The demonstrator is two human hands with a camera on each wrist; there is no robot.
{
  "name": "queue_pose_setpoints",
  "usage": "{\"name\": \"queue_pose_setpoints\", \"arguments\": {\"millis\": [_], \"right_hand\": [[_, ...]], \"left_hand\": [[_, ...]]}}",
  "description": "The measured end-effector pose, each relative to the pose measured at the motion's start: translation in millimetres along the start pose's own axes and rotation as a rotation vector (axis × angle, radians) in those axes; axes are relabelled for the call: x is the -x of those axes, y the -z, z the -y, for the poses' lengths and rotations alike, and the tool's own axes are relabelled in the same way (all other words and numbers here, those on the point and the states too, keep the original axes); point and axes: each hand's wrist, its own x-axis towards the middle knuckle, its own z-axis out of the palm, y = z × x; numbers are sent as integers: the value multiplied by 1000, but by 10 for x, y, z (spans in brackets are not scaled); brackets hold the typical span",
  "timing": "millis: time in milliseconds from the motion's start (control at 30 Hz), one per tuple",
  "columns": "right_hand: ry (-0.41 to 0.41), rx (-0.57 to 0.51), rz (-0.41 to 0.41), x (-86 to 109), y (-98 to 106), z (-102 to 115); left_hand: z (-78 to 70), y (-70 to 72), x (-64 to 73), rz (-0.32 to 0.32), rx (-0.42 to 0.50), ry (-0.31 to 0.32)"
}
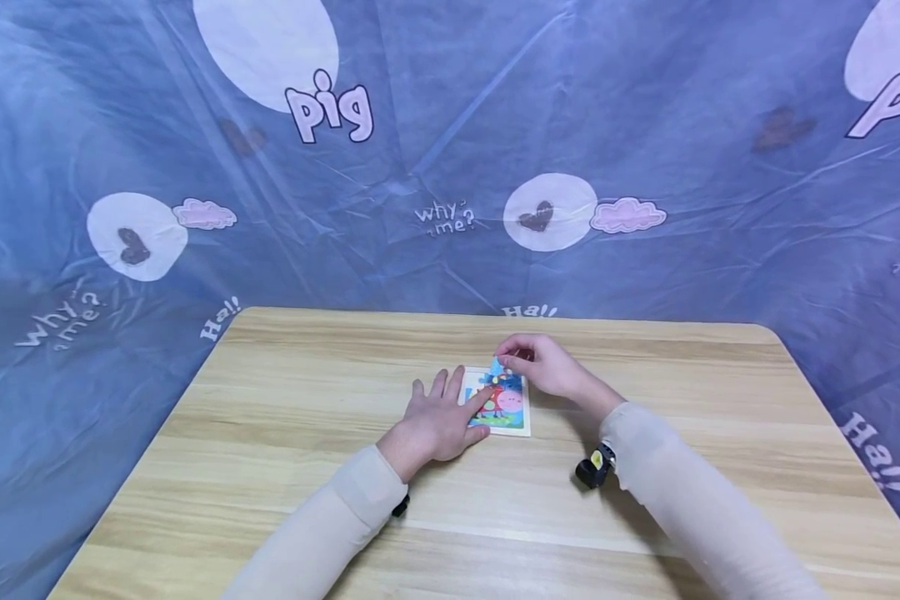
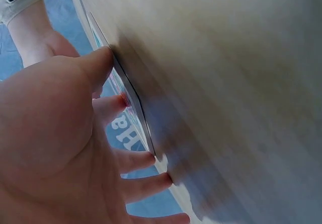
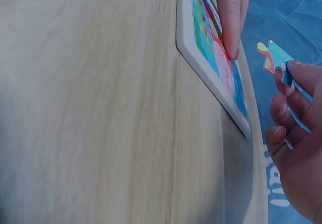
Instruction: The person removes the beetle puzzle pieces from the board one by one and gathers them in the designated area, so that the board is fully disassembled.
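Crossing the near part of the wooden table (image 1: 270, 400), pale sleeves (image 1: 307, 533) lead up to two bare hands. The left hand (image 1: 437, 422) lies spread, fingers straight, gripping nothing; its index finger rests on the puzzle board (image 3: 187, 27), thumb at the near edge. That board sits flat on the table (a pink pig in red shows in its picture). Beyond, at the board's far edge, the right hand (image 1: 551, 367) pinches a light blue puzzle piece (image 3: 278, 55) between thumb and fingers, apart from the board. Farthest back hangs a blue printed cloth (image 1: 420, 125).
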Motion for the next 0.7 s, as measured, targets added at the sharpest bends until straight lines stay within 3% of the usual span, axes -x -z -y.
{"name": "queue_pose_setpoints", "arguments": {"millis": [700], "right_hand": [[-95,-59,-1,151,335,-209]], "left_hand": [[-36,13,-88,-31,24,28]]}}
